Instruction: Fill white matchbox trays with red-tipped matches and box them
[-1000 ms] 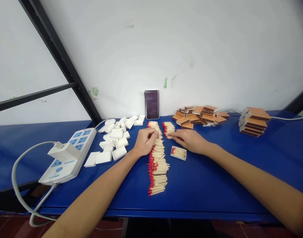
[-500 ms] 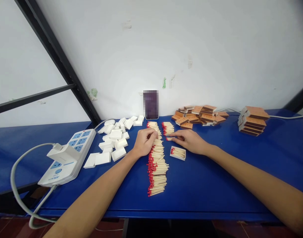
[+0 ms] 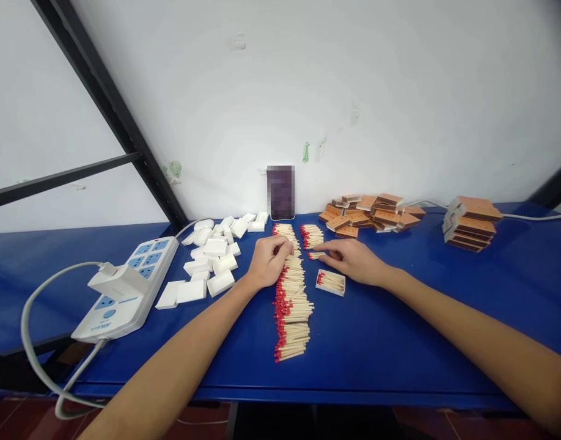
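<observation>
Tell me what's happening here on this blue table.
A person's right hand is at a few loose matches, just in front of a short row of matches. The left hand is curled over a long row of matches. A small open tray nearby holds more. White boxes lie to the left, orange matchboxes to the right.

On the tabletop [image 3: 390, 342], taking the long match row [image 3: 293, 333] as centre, the phone [image 3: 281, 195] stood at twelve o'clock before the wall [image 3: 399, 91]. A short match row [image 3: 313, 236] lay at one, heaped matchboxes [image 3: 385, 217] between one and two, stacked matchboxes [image 3: 473, 226] at two, a match-filled tray [image 3: 330, 290] near three, a power strip [image 3: 124, 311] at nine, scattered small boxes [image 3: 215, 247] at ten.
</observation>
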{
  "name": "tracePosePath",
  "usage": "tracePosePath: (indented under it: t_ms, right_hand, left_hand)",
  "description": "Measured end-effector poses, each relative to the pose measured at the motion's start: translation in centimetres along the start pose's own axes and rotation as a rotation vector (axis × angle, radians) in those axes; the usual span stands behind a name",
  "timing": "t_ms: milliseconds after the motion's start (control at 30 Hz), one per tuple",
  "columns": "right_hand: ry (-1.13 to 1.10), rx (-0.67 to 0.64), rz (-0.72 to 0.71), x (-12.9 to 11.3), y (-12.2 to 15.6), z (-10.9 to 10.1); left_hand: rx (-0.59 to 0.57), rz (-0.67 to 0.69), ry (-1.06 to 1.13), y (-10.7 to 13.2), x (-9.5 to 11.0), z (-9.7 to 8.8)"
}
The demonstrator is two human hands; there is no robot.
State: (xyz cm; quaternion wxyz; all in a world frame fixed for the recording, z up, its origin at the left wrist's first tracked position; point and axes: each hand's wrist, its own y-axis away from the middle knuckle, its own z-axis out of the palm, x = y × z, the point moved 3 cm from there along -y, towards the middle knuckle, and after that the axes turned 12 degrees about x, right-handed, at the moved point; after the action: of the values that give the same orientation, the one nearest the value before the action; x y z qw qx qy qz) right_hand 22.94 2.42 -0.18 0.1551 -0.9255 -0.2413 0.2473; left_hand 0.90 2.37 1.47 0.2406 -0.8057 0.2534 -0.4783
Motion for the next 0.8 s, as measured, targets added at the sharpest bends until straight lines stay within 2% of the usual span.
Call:
tracePosePath:
  t_ms: [333, 567, 800]
  right_hand:
    - [0.048, -0.056, -0.017, -0.3, -0.2, -0.2]
    - [0.038, -0.102, -0.071, -0.5, -0.3, -1.0]
    - [-0.054, -0.173, 0.126, -0.4, -0.1, -2.6]
  left_hand:
    - [-0.006, 0.013, -0.004, 0.0, 0.0, 0.0]
    - [0.043, -0.073, 0.041, -0.2, -0.2, -0.3]
    - [0.045, -0.074, 0.055, -0.2, -0.1, -0.4]
